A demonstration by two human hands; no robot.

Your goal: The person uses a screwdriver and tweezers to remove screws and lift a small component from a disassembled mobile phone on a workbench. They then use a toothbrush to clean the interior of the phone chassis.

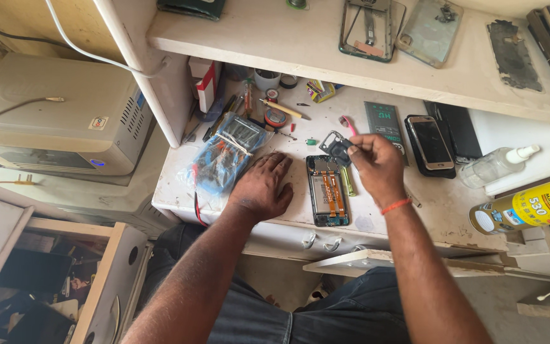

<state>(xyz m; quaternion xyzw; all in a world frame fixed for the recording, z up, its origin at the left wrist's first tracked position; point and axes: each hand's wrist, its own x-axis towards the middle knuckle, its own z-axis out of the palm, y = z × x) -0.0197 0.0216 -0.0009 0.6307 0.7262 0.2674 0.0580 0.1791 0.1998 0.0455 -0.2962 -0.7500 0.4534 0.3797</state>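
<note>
An opened phone [328, 190] lies back-up on the white bench, its orange flex cables and circuit parts exposed. My right hand [377, 167] hovers just right of its top end and pinches a small dark cover plate [337, 146] with a round hole. My left hand [263, 185] rests flat on the bench to the left of the phone, fingers together, holding nothing. A green-handled tool [347, 181] lies along the phone's right side.
A multimeter in a plastic bag [227, 153] sits left of my left hand. Two phones [431, 141], a clear squeeze bottle [496, 167] and a yellow spray can [529, 209] lie to the right. Tape rolls, screwdrivers and a pink brush [347, 123] clutter the back. Phone shells rest on the shelf [300, 44] above.
</note>
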